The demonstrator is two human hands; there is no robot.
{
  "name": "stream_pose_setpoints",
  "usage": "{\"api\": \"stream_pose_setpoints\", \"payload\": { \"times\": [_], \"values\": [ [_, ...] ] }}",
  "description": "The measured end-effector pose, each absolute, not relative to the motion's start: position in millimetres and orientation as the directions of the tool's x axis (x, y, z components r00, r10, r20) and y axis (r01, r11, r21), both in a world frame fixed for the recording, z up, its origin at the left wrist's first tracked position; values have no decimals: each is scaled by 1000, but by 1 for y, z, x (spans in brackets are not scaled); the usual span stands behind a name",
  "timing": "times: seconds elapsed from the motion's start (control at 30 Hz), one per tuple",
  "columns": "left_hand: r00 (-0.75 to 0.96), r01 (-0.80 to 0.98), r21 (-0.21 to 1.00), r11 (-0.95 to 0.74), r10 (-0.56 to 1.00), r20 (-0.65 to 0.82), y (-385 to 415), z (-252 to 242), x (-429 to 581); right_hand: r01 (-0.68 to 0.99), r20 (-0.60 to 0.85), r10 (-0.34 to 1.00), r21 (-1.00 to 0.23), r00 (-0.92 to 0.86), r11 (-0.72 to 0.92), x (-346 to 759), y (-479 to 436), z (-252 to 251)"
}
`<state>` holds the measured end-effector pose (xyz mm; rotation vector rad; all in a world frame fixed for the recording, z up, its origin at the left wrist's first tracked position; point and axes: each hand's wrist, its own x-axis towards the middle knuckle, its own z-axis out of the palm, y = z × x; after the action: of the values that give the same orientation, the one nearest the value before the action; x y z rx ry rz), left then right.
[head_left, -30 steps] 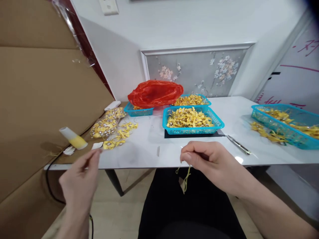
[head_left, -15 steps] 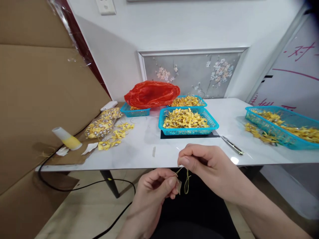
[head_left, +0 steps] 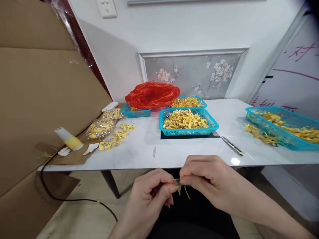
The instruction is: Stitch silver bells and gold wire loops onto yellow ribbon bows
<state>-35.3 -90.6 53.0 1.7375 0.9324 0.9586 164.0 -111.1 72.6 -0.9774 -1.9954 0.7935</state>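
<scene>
My left hand (head_left: 151, 194) is closed in a pinch on a thin yellow cord (head_left: 187, 192) in front of the table's near edge. Close by, my right hand (head_left: 208, 179) pinches the same cord, its fingertips almost meeting the left ones. A short length is stretched between the fingers, and a loop dangles below the right fingertips. Under the left thumb a small pale yellow ribbon tip (head_left: 179, 190) pokes out; the rest of that piece is hidden by the fingers.
A blue basket (head_left: 163, 132) of yellow ribbon bows stands mid-table, with another blue basket (head_left: 281, 141) at right. A craft knife (head_left: 232, 146) lies between them. Behind is a red plastic bag (head_left: 152, 94). Bagged bows (head_left: 101, 127) and a yellow-white cone (head_left: 69, 139) are left.
My right hand has come down toward my left, bringing their fingertips together. The hanging cord loop is lower and partly hidden. The view has shifted slightly.
</scene>
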Motion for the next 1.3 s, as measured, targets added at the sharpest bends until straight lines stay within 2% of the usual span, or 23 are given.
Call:
{"api": "stream_pose_setpoints", "payload": {
  "times": [0.3, 0.43, 0.53, 0.63, 0.7, 0.8, 0.93, 1.03, 1.17, 1.3],
  "values": [
    [435, 350, 830, -435, 860, 267, -90, 48, -40, 481, 380, 787, -635, -487, 604, 164, -113, 66],
    [458, 424, 786, -450, 855, 242, -92, 48, -41, 489, 366, 796, -641, -482, 591, 164, -112, 66],
    [460, 398, 838, -374, 872, 170, -93, 46, -40, 484, 333, 830, -690, -448, 538, 162, -111, 68],
    [460, 258, 934, -248, 882, 107, -92, 42, -41, 436, 328, 859, -756, -393, 488, 162, -107, 67],
    [485, 147, 977, -153, 872, 63, -91, 39, -44, 359, 364, 888, -818, -281, 449, 167, -103, 61],
    [517, 36, 999, -22, 856, 0, -88, 36, -50, 201, 380, 925, -906, 0, 372, 183, -100, 43],
    [494, -133, 989, 68, 870, 6, -87, 36, -53, 38, 318, 899, -946, 300, 322, 218, -105, 16],
    [471, -272, 956, 112, 882, 31, -88, 36, -51, -96, 206, 840, -952, 501, 291, 249, -113, 0],
    [412, -441, 884, 155, 910, 46, -89, 34, -46, -220, 59, 742, -937, 668, 273, 284, -117, -15],
    [361, -530, 819, 221, 932, -18, -95, 39, -43, -284, -1, 710, -917, 704, 281, 299, -113, -16]
  ]
}}
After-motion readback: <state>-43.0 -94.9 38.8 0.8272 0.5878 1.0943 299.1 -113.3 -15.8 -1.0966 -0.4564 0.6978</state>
